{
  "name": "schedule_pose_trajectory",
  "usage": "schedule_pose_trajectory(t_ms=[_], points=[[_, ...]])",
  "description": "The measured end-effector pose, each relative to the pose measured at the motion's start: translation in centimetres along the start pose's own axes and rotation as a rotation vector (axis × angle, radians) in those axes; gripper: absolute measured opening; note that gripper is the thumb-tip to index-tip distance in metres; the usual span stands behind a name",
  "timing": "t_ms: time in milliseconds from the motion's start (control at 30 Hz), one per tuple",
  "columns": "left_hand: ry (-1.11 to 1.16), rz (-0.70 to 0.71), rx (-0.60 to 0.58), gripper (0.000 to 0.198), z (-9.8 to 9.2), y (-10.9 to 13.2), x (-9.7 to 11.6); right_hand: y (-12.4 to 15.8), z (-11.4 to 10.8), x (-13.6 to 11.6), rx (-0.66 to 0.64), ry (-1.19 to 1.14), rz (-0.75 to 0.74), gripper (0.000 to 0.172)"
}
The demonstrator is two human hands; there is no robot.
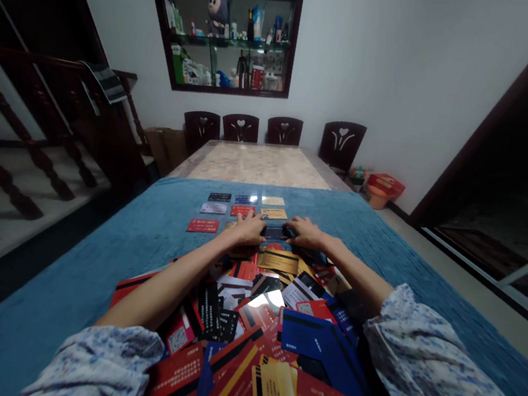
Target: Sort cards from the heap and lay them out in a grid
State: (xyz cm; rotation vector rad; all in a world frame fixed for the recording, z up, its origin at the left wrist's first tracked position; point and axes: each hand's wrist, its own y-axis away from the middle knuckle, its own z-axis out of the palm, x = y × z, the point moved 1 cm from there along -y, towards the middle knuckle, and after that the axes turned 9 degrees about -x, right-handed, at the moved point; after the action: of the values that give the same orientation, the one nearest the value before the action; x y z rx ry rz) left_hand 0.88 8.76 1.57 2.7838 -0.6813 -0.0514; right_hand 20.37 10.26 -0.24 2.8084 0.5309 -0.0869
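Blue cloth [83, 277] covers our table [259, 164]. In the middle of the frame our left hand [249, 229] and right hand [307, 232] meet at a dark card [276, 233], one at each end. Fingers touch it, but we cannot tell if they grip or just press. Neat rows of cards [242, 210] lie just above. A big card pile [264, 330] sits below, between our arms.
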Motion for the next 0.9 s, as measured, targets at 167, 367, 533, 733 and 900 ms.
schedule_pose_trajectory(t_ms=[167, 367, 533, 733, 900], points=[[0.005, 0.01, 0.005, 0.033, 0.03, 0.06, 0.09, 0.23, -0.1, -0.01, -0.006, 0.013, -0.008, 0.058], [-0.008, -0.001, 0.006, 0.035, -0.07, 0.05, 0.42, 0.8, -0.4, -0.23, -0.018, 0.009, -0.036, 0.055], [-0.011, 0.009, -0.01, 0.035, -0.35, 0.1, 0.43, 0.82, -0.42, -0.35, -0.013, 0.008, -0.025, 0.052], [-0.011, -0.002, 0.008, 0.03, -0.24, 0.07, 0.57, 0.81, -0.75, -0.52, -0.005, 0.014, -0.02, 0.051], [-0.059, -0.023, 0.039, 0.029, 0.18, 0.13, 0.98, 0.81, -0.86, -0.59, -0.002, 0.019, -0.02, 0.052]])
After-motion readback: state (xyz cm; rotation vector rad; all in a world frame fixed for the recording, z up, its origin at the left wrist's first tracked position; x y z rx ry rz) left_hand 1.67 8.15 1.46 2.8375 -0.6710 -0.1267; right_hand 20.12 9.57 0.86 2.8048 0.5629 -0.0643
